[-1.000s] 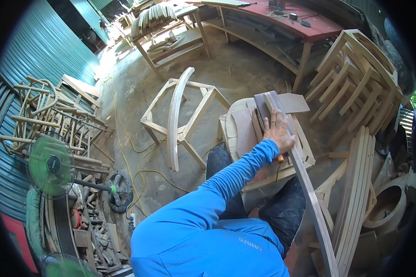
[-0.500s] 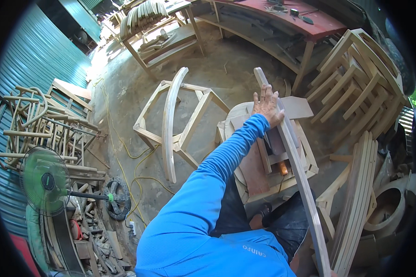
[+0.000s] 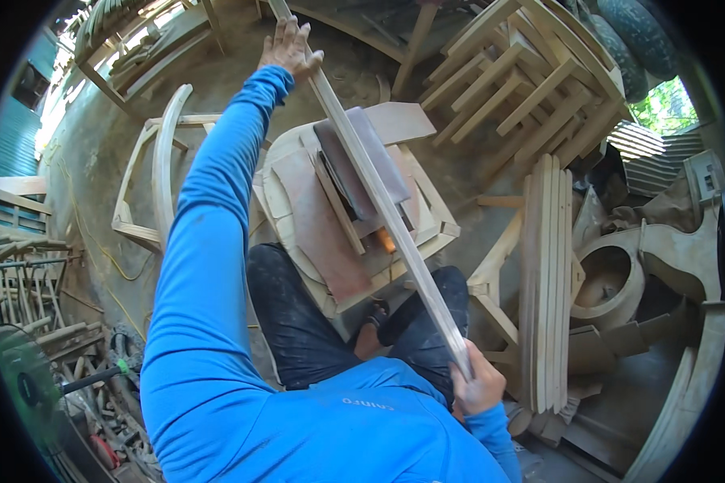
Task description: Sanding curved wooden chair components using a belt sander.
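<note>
"So, where does the long wooden strip (image 3: pixel 369 176) lie?"

"Slantwise over the low wooden stand (image 3: pixel 433 189), reaching past its far edge and out over its near right edge, above a flat purplish panel (image 3: pixel 379 149). From overhead I can't tell whether the two touch."

"And the hands?"

"The left hand (image 3: pixel 288 50) is beyond the stand's far edge, fingers spread across the strip's top; how firmly they close underneath, I can't tell. The right hand (image 3: pixel 479 381) is wrapped around the near end, just beside the right trouser leg (image 3: pixel 417 342)."

"Why so far apart?"

"Probably for control: something that long would tip or twist if held at one place only."

"What else does the stand carry?"

"A reddish-brown board (image 3: pixel 318 225) along its left side, perhaps packing under the panel, and something orange (image 3: pixel 387 240), blurred, toward the near edge."

"Further out?"

"To the right, slats (image 3: pixel 546 290) stand bunched lengthwise, likely to stay within reach. Beyond the far right corner, chair frames (image 3: pixel 532 88) are piled up, presumably saving floor. On the left, a curved piece (image 3: pixel 164 153) lies across a low open frame (image 3: pixel 137 233)."
</note>
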Available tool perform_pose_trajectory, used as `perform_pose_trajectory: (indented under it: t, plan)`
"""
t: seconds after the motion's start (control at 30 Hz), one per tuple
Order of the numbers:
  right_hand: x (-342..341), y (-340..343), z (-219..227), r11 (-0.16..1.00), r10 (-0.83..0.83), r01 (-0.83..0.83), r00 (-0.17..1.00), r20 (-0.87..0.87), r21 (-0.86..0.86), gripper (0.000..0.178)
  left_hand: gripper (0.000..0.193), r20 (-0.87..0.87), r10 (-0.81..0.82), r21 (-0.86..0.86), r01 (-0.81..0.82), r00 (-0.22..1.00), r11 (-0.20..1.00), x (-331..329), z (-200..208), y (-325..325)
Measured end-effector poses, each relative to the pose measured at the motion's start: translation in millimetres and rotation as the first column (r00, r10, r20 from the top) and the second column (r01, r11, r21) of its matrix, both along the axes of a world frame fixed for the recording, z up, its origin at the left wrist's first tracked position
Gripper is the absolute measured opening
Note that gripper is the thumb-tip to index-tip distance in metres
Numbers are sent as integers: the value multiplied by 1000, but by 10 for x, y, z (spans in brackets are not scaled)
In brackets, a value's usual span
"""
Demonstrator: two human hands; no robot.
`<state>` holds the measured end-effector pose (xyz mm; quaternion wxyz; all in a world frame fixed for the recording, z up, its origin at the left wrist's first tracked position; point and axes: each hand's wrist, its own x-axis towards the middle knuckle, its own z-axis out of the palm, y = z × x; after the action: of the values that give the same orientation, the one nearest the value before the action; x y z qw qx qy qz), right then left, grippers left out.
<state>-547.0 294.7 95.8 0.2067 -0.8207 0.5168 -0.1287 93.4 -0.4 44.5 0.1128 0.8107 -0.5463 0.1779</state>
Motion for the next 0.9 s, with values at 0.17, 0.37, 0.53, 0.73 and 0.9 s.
perform_pose_trajectory:
  t: [0.17,0.37,0.53,0.73,0.9]
  plan:
    - [88,-144,76,996,82,-82,997,-6,-32,60,85,-49,107,115,-101,993,988,44,42,-113]
    - [-639,41,745,999,43,-41,986,-159,13,57,88,-221,111,178,-72,969,981,-869,-202,274]
    - [-1281,305,1651,984,19,17,980,-200,175,52,89,-311,99,256,-17,945,966,-1778,-184,735]
    - [-2068,961,2876,923,-145,282,886,-440,262,44,84,-474,9,206,101,880,973,-3108,-134,1532]
    - [-2557,1164,3959,753,-451,616,741,-498,234,42,86,-602,10,216,152,798,964,-3907,180,2017]
